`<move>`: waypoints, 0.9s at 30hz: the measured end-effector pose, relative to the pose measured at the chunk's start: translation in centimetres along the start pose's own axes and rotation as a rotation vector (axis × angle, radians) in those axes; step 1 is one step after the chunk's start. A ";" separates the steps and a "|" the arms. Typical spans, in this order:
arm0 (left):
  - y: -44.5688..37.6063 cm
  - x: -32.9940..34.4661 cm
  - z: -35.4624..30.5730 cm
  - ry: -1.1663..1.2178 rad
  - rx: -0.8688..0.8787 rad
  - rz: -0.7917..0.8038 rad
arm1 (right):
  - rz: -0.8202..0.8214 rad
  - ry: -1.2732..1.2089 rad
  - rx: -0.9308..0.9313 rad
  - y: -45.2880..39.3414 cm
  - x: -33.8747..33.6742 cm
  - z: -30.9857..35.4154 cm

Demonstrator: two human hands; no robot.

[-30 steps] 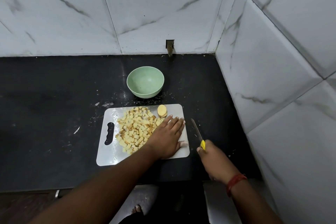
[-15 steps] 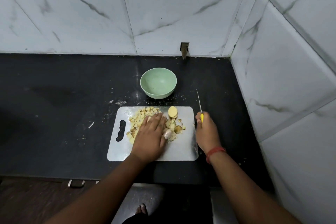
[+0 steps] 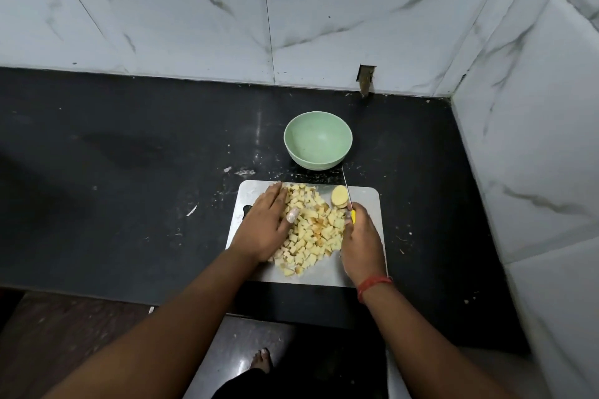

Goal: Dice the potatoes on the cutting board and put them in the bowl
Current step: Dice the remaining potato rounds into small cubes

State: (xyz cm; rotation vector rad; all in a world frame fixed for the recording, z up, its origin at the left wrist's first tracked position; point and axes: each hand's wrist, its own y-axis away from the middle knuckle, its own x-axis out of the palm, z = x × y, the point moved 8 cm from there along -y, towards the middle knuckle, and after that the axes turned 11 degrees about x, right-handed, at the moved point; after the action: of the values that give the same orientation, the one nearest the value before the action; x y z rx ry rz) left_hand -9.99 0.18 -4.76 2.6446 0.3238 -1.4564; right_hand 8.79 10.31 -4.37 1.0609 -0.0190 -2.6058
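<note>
**Hands close in around the diced pile**

Head view: since half a second ago, the right hand (image 3: pixel 358 236) has moved from the desk onto the steel cutting board (image 3: pixel 368 201), gripping the yellow-handled knife (image 3: pixel 348 196). The left hand (image 3: pixel 267 227) lies flat, fingers straight, against the pale diced potato cubes (image 3: pixel 311 233). The green bowl (image 3: pixel 318 143) stands beyond the board.

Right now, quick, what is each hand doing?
Left hand: open, fingers straight, resting against the potato cubes on the board.
Right hand: closed around the knife, holding it.
</note>
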 end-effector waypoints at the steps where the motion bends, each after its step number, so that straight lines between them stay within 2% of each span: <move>1: -0.2 0.0 0.0 0.024 0.007 0.003 | -0.006 -0.007 0.007 0.3 0.4 0.1; 11: -0.4 0.2 0.7 0.113 0.098 -0.036 | -0.045 -0.042 0.103 1.6 2.4 1.4; 16: -0.4 0.0 0.6 0.199 0.108 -0.074 | -0.032 -0.057 0.084 2.0 2.6 2.2; 19: -0.4 -0.4 0.9 0.399 0.067 -0.092 | 0.001 -0.147 0.108 2.0 2.1 2.2; 21: -0.4 -1.1 1.3 0.558 0.007 -0.159 | -0.021 -0.250 0.138 2.0 1.2 2.1; 24: 0.0 -1.7 2.2 0.834 -0.151 -0.251 | -0.068 -0.379 0.174 2.1 0.2 1.8; 27: 0.1 -1.4 3.1 1.029 -0.265 -0.318 | -0.038 -0.518 0.253 1.7 -0.1 1.0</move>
State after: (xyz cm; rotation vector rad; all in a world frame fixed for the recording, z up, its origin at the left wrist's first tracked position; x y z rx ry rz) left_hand -13.30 -0.71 -5.23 2.9318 0.9492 0.0717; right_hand 8.67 8.60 -3.40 0.4264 -0.4611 -2.8911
